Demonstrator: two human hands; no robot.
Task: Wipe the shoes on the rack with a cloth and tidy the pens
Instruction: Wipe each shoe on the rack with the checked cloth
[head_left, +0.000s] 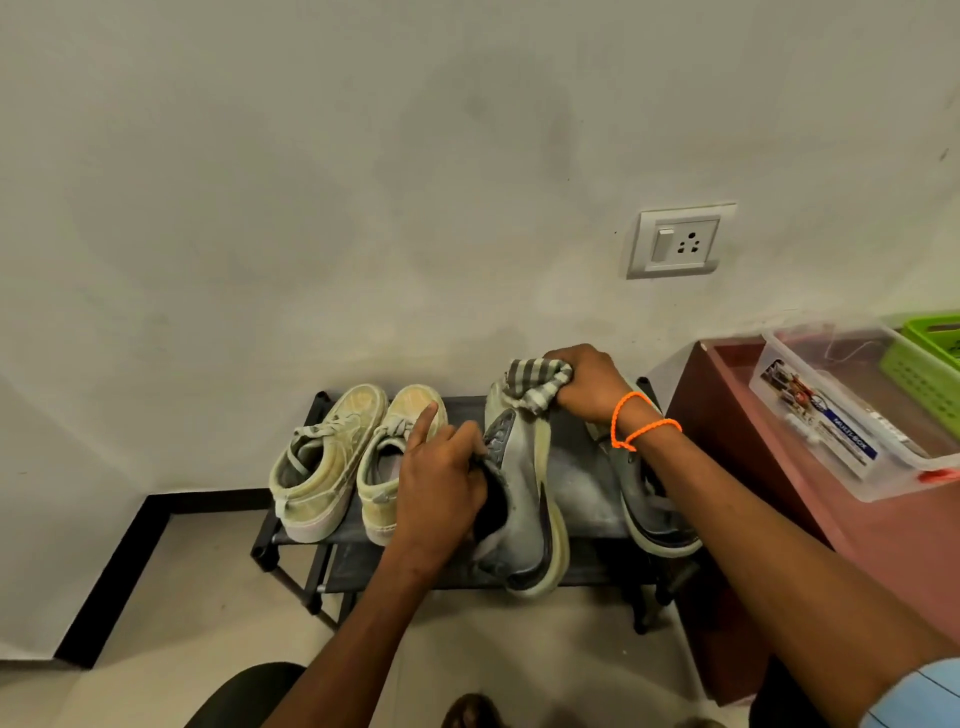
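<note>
orange wrist cord (641, 422), pale-blue sleeve (919, 693)

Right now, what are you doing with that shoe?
A person is cleaning shoes on a black rack. The left hand grips a grey shoe at its opening and holds it tilted on its side, while the right hand rubs its toe with a striped cloth. Its grey partner and a beige pair sit on the rack.

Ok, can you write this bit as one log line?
step: wiping grey shoe | left hand: holds shoe | right hand: grips cloth at toe | rack: beige pair, other grey shoe
</note>
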